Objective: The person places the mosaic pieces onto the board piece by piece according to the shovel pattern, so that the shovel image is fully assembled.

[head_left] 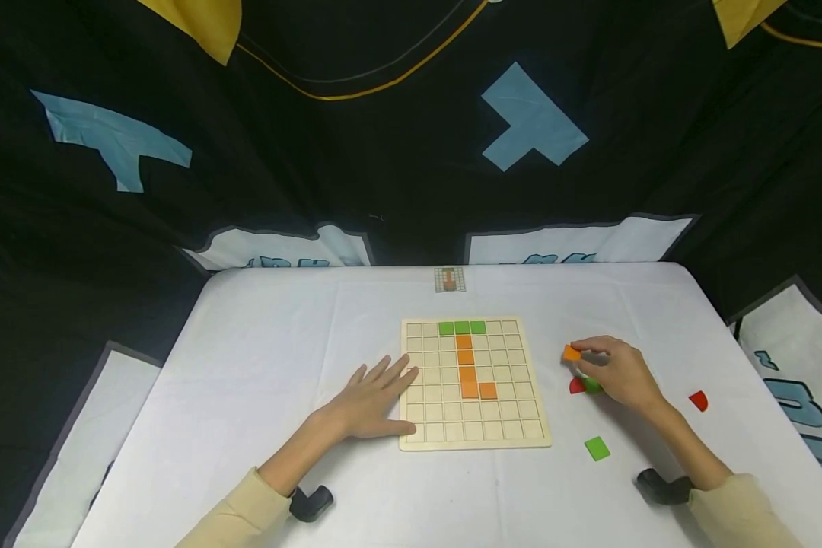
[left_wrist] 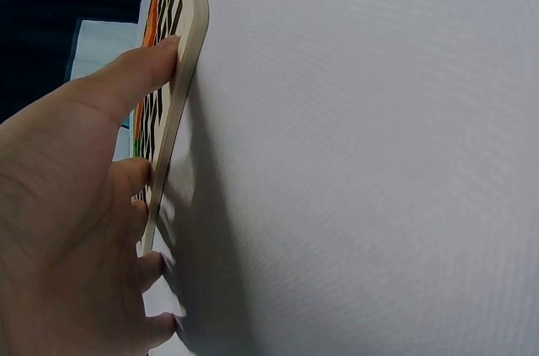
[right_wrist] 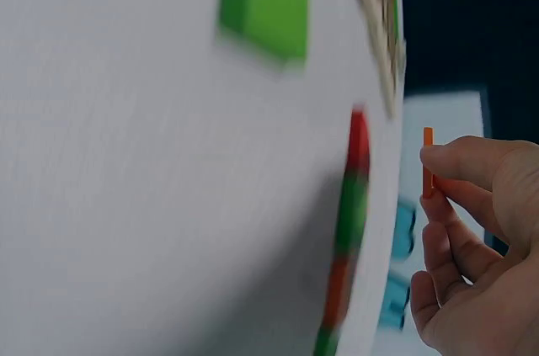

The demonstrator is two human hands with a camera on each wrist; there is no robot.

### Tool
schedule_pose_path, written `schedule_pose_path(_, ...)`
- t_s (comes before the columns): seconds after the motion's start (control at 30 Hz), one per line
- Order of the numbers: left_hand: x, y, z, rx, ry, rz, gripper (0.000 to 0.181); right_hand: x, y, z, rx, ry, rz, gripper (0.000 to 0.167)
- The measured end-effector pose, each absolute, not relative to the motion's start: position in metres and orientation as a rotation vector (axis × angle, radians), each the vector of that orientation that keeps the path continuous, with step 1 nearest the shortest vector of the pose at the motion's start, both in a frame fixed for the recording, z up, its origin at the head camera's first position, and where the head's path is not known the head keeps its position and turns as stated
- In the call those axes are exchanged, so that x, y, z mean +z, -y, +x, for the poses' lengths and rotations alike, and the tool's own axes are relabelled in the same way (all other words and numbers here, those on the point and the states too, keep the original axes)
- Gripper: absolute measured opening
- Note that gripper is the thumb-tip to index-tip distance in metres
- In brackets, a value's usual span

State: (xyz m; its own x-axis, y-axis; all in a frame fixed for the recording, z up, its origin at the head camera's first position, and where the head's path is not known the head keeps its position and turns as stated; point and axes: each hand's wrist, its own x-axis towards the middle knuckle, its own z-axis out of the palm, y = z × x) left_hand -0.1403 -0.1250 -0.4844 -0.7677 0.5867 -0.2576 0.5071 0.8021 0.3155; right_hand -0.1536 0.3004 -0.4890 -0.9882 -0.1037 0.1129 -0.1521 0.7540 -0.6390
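Observation:
My right hand (head_left: pixel 619 374) pinches an orange square tile (head_left: pixel 571 353) between thumb and fingers, to the right of the wooden grid board (head_left: pixel 476 434). The right wrist view shows the same tile (right_wrist: pixel 428 162) edge-on at the fingertips, raised off the table. My left hand (head_left: pixel 366 403) lies with fingers spread over the board's left edge, the thumb (left_wrist: pixel 156 61) on its rim. On the board, several green tiles (head_left: pixel 462 328) form a row near the top; below them orange tiles (head_left: pixel 467 374) run down a column, with one orange tile (head_left: pixel 488 391) beside its lower end.
Beneath my right hand lie a red piece (head_left: pixel 577 386) and a green piece (head_left: pixel 592 385). A green square (head_left: pixel 597 448) lies nearer the front, a red rounded piece (head_left: pixel 699 400) farther right. A small pattern card (head_left: pixel 450 279) lies behind the board.

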Motion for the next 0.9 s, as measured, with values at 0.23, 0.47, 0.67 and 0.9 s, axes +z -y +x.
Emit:
schedule_pose_path(0.23,-0.484,0.125,-0.140,0.316,-2.652,0.832,0.092,-0.485,-0.255,-0.149,1.111,2.868,0.372,0.030)
schedule_pose_path(0.47,-0.485,0.125,-0.140,0.313,-2.652,0.827,0.092,-0.485,-0.212,-0.147,1.166,2.882,0.528,0.029)
schedule_pose_path(0.67,-0.485,0.125,-0.141,0.304,-2.652,0.823,0.092,-0.491,-0.182,-0.147,1.256,2.900,0.627,0.028)
schedule_pose_path(0.9,-0.485,0.124,-0.141,0.296,-2.649,0.817,0.093,-0.496,-0.160,-0.145,1.246,2.906,0.755,0.025)
